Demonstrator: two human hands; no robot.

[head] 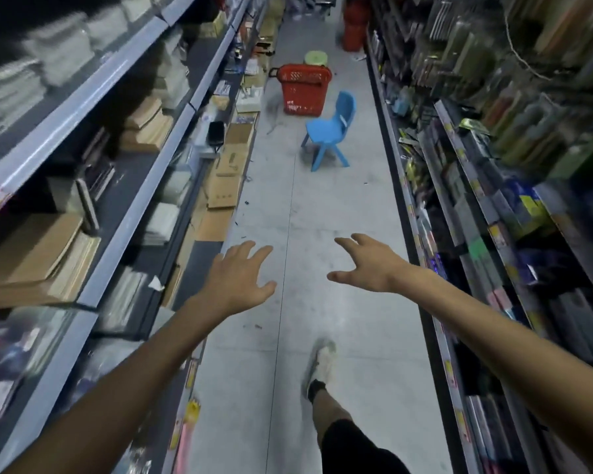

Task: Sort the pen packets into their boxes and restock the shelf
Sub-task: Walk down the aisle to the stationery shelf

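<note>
While two hands reach out over the aisle floor (326,206), left hand (235,282) and right hand (367,265) each show spread fingers and hold nothing. Two shelf runs flank the frame, left shelving (93,97) and right shelving (459,145); their stock is blurred, so pen packets cannot be told apart. Several flat cardboard boxes (221,189) line the left base at centre-left, well apart from both hands. One red basket (303,88), one blue chair (332,130) and one green stool (315,58) stand at upper centre.

Grey floor (339,234), blue chair (332,128), red basket (303,88)
</note>
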